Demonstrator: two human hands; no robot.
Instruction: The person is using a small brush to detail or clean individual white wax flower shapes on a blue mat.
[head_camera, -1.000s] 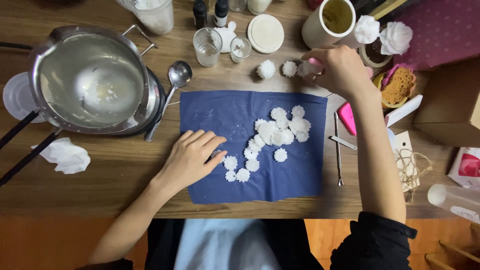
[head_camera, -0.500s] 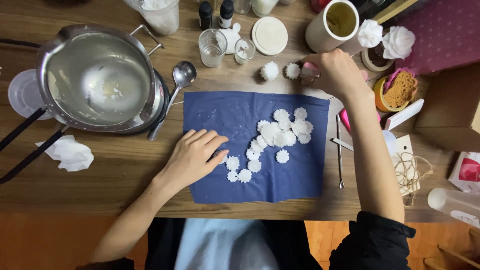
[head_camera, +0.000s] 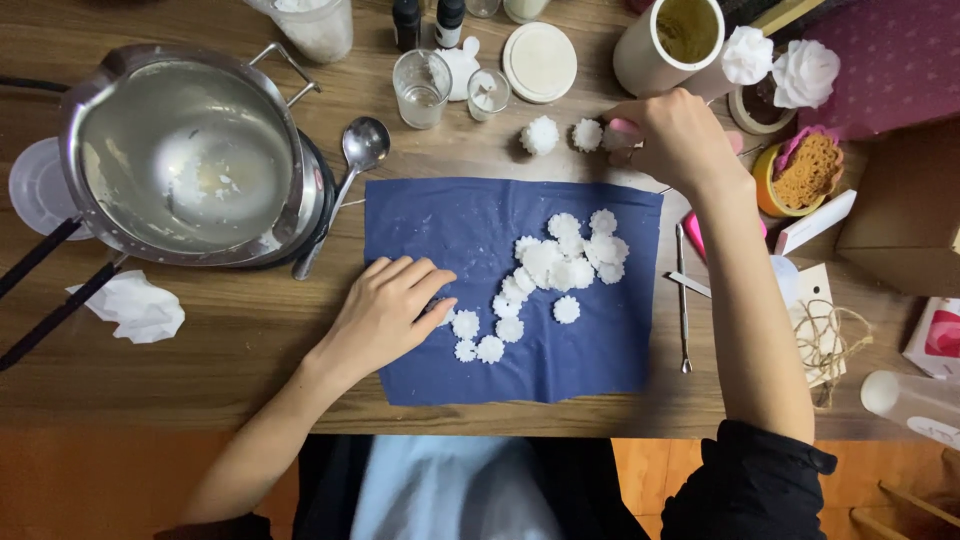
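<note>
My left hand (head_camera: 385, 315) lies flat on a dark blue cloth (head_camera: 430, 225), fingers loosely apart, its tips next to a few small white flower-shaped wax pieces (head_camera: 478, 337). A larger cluster of the same white pieces (head_camera: 565, 255) sits in the cloth's middle right. My right hand (head_camera: 680, 140) reaches over the cloth's far right corner, fingers curled on a small pink piece (head_camera: 624, 128). Two fluffy white flower pieces (head_camera: 540, 135) stand on the wood just left of it.
A steel pot (head_camera: 185, 160) on a burner sits at left with a spoon (head_camera: 350, 170) beside it and crumpled tissue (head_camera: 135, 305) below. Glasses (head_camera: 420, 88), a white lid (head_camera: 540, 62), a cup (head_camera: 665, 40), metal tweezers (head_camera: 683, 300), twine (head_camera: 825, 340) and boxes crowd the back and right.
</note>
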